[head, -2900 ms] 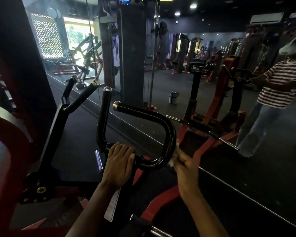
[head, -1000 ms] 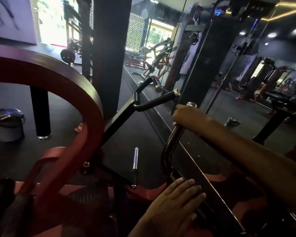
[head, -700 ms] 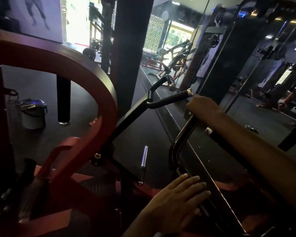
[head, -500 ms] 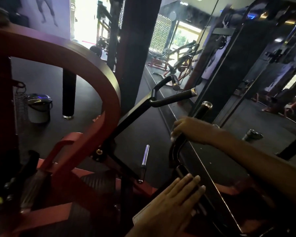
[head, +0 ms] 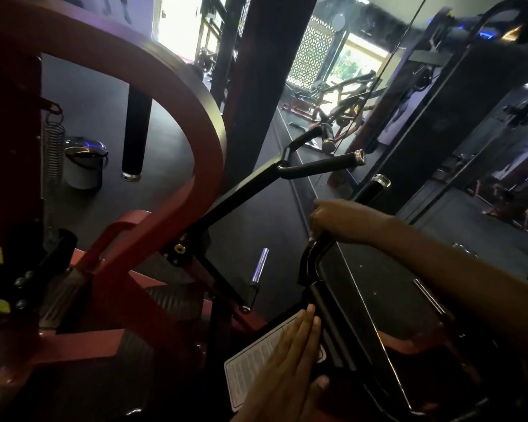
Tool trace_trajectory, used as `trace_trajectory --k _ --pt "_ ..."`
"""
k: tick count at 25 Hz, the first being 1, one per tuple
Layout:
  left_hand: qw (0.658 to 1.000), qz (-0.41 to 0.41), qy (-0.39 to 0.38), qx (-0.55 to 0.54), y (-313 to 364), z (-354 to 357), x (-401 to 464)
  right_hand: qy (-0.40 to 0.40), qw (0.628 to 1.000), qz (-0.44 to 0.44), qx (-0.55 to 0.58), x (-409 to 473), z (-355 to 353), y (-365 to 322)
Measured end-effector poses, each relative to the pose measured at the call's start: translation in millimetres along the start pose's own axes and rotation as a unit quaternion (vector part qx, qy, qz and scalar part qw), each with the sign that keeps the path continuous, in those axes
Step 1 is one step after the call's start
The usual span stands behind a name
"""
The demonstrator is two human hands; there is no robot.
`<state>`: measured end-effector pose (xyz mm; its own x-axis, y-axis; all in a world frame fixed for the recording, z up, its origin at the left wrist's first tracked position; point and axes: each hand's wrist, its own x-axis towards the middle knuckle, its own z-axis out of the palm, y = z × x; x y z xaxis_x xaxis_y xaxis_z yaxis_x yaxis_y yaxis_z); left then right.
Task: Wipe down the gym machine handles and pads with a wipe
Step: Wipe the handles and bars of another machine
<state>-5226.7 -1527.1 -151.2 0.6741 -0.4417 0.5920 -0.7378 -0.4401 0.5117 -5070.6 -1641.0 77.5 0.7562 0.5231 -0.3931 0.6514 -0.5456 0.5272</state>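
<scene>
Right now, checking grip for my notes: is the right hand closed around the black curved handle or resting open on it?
Closed: the right hand has fingers curled around the black curved handle, below its chrome-capped end.

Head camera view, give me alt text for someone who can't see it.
A person's right hand grips the upright black handle of a red-framed gym machine, while the left hand rests flat, fingers straight, low on the same bar beside a white instruction label. A wall mirror reflects the dim gym.

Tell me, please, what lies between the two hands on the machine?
In the head view, the black curved handle bar runs from the right hand, which grips it, down to the flat left hand.
</scene>
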Motion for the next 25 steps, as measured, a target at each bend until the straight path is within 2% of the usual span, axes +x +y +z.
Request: trace_trajectory --k 4,7,11,13,16,18,20,23,25 --pt "0.998 0.009 -0.033 -0.052 -6 -12 1 0.009 0.987 0.152 0.045 -7 -8 59" --pt "0.996 0.031 -0.069 -0.056 -12 -23 2 0.017 0.976 0.217 0.02 -9 -9 78" --pt "0.995 0.057 -0.076 -0.039 -19 -28 3 0.055 0.958 0.28 -0.035 -13 1 81" --pt "0.995 0.067 -0.073 -0.03 -22 -28 4 0.077 0.967 0.233 -0.076 -12 5 70" --pt "0.995 0.071 -0.071 -0.027 -23 -27 4 0.088 0.992 0.084 -0.023 -10 6 27" --pt "0.994 0.072 -0.073 -0.022 -23 -27 3 0.065 0.998 -0.021 0.007 -4 6 -18" --pt "0.995 0.074 -0.067 -0.015 -23 -26 5 0.037 0.994 -0.105 -0.02 2 9 -52" --pt "0.996 0.063 -0.064 -0.008 -22 -25 2 0.01 0.992 -0.121 -0.037 4 12 -60" --pt "0.998 0.013 -0.036 -0.05 -19 -20 -1 -0.002 0.993 -0.111 -0.023 1 10 -56"
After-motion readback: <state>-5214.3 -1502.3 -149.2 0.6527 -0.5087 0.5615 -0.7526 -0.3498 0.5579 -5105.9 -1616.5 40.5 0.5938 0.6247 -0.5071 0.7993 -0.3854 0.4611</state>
